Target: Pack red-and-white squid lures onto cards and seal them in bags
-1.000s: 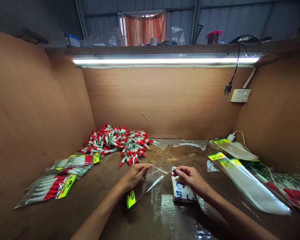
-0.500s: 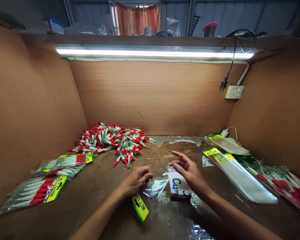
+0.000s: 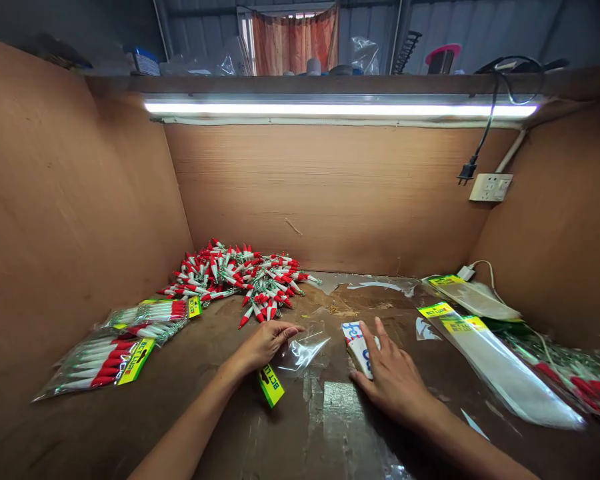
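My left hand is closed in a pinch on a clear plastic bag at the table's middle. The bag's yellow and green header card hangs below my fingers, and its clear film spreads to the right. My right hand grips a small white block marked with blue writing, the thumb at its near edge and a finger across its top. Other fingers are stretched out. A gap lies between the block and the bag. Beyond my left hand is a heap of red and white fishing lures with green tinsel.
Filled lure packs lie at the left. Empty header-card bags are stacked at the right, beside more packed lures. Wooden side walls enclose the table. A black plug hangs near a socket.
The block has moved left and away from me and turned, with my right hand now on it. My left hand keeps the bag. The camera view has shifted left.
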Demonstrator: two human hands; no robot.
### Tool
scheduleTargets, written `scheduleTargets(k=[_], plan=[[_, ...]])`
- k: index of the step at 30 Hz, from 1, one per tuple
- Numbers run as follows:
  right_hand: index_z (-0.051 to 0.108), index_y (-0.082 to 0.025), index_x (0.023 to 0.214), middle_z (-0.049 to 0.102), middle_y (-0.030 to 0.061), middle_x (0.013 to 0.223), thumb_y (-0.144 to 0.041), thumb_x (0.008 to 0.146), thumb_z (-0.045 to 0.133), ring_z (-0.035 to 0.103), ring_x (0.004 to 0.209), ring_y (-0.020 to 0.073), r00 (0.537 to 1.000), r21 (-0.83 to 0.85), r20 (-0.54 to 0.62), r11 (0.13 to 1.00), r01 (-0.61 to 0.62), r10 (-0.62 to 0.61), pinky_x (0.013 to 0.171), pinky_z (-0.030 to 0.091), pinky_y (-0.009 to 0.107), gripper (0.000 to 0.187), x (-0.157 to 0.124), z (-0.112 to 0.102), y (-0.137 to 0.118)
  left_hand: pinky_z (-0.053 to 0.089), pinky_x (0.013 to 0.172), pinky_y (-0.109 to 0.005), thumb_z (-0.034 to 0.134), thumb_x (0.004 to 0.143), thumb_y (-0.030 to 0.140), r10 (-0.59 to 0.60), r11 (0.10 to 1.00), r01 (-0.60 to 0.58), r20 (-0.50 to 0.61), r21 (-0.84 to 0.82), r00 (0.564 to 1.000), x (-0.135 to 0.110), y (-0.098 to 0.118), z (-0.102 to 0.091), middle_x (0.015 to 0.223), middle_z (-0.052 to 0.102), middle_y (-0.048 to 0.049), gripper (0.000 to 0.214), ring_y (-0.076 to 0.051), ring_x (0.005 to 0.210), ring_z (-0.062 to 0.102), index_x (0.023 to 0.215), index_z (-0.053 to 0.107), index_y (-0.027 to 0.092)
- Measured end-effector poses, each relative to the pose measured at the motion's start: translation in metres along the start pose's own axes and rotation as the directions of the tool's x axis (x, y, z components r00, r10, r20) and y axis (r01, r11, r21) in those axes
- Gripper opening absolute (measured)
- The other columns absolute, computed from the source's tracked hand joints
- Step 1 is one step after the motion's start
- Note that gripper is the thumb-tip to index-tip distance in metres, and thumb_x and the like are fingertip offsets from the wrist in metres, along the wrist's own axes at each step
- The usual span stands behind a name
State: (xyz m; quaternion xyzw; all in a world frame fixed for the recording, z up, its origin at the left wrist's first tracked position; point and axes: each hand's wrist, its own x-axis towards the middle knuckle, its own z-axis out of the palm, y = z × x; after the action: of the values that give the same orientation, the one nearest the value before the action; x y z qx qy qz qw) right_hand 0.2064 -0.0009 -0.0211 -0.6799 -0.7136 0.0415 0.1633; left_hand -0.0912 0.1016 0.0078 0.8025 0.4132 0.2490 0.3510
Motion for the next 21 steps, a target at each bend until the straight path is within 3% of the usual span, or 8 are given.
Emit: scheduleTargets(k=[3,5,10,21], plan=[[0.022,-0.021,0.155,0.044,0.0176,0.146,-0.039,0.079,0.061,0.048,0.124,0.0393,0.997,0.097,0.062,0.995,0.033,-0.039,0.102,0.037,0.054,0.087,0.016,-0.016,0.028,0.027,0.051,-0.021,0.041,0.092,0.066,-0.036,0.999,0.036,0.062,0.005,0.997,-0.001,0.0,-0.001,0.059,0.047,0.0032,0.066,-0.012,0.055,0.038,0.12,0.069,0.013],[0.022,-0.023,0.154,0.049,0.0139,0.141,-0.031,0.074,0.064,0.049,0.123,0.0354,0.986,0.229,0.07,0.964,0.135,-0.154,0.103,0.038,0.049,0.092,0.025,-0.025,0.041,0.027,0.05,-0.021,0.039,0.09,0.07,-0.059,0.998,0.06,0.117,-0.007,0.991,-0.002,0.002,0.0,0.057,0.045,0.0038,0.072,-0.011,0.053,0.036,0.118,0.069,0.011],[0.022,-0.023,0.153,0.045,0.0123,0.144,-0.02,0.066,0.064,0.043,0.13,0.0325,0.924,0.504,0.004,0.799,0.328,-0.382,0.109,0.034,0.049,0.098,0.035,-0.033,0.049,0.03,0.051,-0.023,0.038,0.087,0.075,-0.09,0.995,0.096,0.181,-0.028,0.979,-0.003,0.001,0.001,0.055,0.045,0.0037,0.076,-0.011,0.051,0.038,0.101,0.071,0.009],[0.024,-0.026,0.152,0.042,0.0112,0.147,-0.02,0.067,0.063,0.043,0.133,0.0328,0.897,0.617,0.007,0.708,0.344,-0.443,0.112,0.031,0.05,0.094,0.037,-0.034,0.056,0.027,0.049,-0.023,0.044,0.082,0.078,-0.13,0.989,0.144,0.292,-0.03,0.948,-0.01,0.005,-0.001,0.056,0.049,0.0026,0.07,-0.011,0.049,0.038,0.085,0.068,0.013]])
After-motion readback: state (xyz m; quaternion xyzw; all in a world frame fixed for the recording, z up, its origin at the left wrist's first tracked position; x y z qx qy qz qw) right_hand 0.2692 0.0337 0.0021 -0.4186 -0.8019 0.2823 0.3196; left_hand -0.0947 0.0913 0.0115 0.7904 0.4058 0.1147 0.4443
